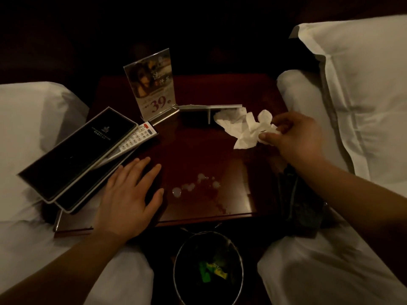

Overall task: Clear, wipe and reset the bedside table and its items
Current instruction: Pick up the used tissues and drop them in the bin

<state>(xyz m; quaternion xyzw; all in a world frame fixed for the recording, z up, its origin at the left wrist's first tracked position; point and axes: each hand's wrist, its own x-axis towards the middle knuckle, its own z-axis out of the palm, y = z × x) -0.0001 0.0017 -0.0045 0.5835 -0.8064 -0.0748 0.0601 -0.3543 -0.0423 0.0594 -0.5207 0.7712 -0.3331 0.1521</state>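
Right grip (pixel 295 135) pinches a crumpled white tissue (pixel 246 128) between thumb and curled fingers, over the far right part of the dark wooden surface (pixel 198 146). The loose end of the tissue trails toward the middle, just in front of a low clear stand (pixel 209 106) that lies along the back. Left grip (pixel 130 194) is released — fingers straight and spread, palm down on the near left part of the surface, holding nothing. Just beside its fingertips a pair of black folders (pixel 77 155) lie stacked at a slant, overhanging the left edge. A white remote (pixel 136 137) with rows of buttons pokes out from their far side. Behind the remote an upright clear sign holder (pixel 152 84) shows a printed card with a large "39". Near the front middle of the surface, between the two grips, a scatter of pale wet spots (pixel 193 186) catches the light. A dark cloth (pixel 295 201) — possibly a rag, since the dim light hides its shape — lies at the near right corner under the right forearm. Below the front edge stands a round waste bin (pixel 175 269) with green wrappers (pixel 206 274) inside. White bedding (pixel 26 119) flanks the surface on the left, and a white pillow (pixel 363 95) lies on the right.
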